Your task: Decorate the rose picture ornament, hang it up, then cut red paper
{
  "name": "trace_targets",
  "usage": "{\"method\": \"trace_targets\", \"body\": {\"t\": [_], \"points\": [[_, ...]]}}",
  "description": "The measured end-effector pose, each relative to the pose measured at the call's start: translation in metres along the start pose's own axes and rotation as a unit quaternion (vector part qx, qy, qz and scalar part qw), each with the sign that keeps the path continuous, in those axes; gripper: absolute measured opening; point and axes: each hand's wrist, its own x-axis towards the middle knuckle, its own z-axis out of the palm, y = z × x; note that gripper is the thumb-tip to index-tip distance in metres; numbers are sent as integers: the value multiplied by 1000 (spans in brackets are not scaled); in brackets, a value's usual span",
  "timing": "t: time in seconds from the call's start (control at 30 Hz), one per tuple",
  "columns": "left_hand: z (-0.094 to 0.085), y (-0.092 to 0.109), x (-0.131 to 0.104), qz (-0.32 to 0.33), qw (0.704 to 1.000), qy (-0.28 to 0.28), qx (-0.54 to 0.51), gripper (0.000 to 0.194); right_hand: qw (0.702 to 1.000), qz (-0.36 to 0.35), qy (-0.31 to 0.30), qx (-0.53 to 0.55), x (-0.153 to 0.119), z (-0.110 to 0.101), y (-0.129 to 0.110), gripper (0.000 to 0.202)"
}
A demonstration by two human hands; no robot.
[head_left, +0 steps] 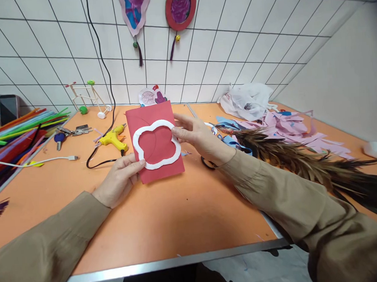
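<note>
Between my two hands a red sheet of paper or card (157, 173) is held up above the table. Against its front lies a white scalloped frame (160, 163) with an open middle, through which the red shows. A thin curved line is visible on the sheet. My left hand (122, 179) pinches the lower left, thumb on the frame's edge and fingers behind the sheet. My right hand (197, 134) grips the right side, with its thumb on the frame's upper right. The fingers behind the sheet are partly hidden.
A yellow glue gun (114, 139) lies left on the orange table (167, 219), near keys (76, 131) and a white cable (49, 160). Pipe cleaners (24, 129) pile up far left. Brown feathers (281, 152), pink scraps (283, 129) and a plastic bag (246, 100) lie right.
</note>
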Motion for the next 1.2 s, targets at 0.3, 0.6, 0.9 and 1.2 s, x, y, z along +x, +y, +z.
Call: {"method": "trace_targets", "body": {"t": [0.3,0.6,0.9,1.2], "points": [[-1,1,-1,-3,1000,-12,0,16,994,60,-13,89,-4,2,11,24],[0,9,2,49,999,10,-7,13,995,82,-50,39,-7,6,8,22],[-1,12,2,39,999,32,-17,7,987,97,-76,106,-3,1,12,30],[-4,13,1,23,998,35,-44,21,996,59,-38,60,-6,6,11,23]]}}
